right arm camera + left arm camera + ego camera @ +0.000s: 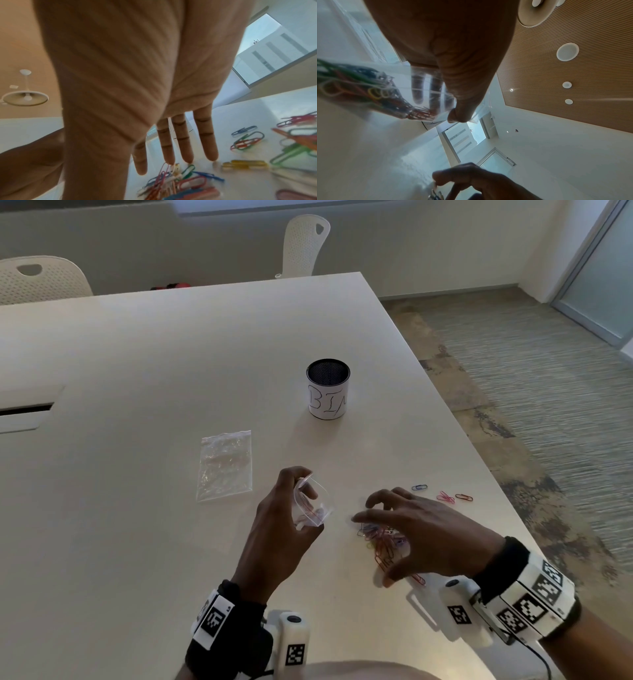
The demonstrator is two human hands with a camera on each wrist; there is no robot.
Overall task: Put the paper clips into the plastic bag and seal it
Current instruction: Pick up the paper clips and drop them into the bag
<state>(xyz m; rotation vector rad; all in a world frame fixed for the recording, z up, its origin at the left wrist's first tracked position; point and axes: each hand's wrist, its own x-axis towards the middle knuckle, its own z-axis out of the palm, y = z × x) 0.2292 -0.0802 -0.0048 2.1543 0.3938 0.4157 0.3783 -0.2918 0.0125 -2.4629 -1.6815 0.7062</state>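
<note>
Your left hand (274, 529) pinches a small clear plastic bag (310, 505) at its open mouth, thumb on one side and fingers behind the film; the left wrist view shows coloured clips already lying in its bottom. Just to the right of that grip, your right hand (414, 537) hangs spread over the pile of paper clips (383, 542) on the table (171, 354), fingers straight and fanned, tips at or just above the top clips; whether they touch is unclear. Nothing stands between the pile and the bag's mouth. Beyond your right fingertips lie a few stray clips (445, 495), apart from the pile. Past your left hand, a second bag (224, 465) lies flat. Further out stands a mesh cup (328, 387) with a handwritten label, well apart from both hands.
</note>
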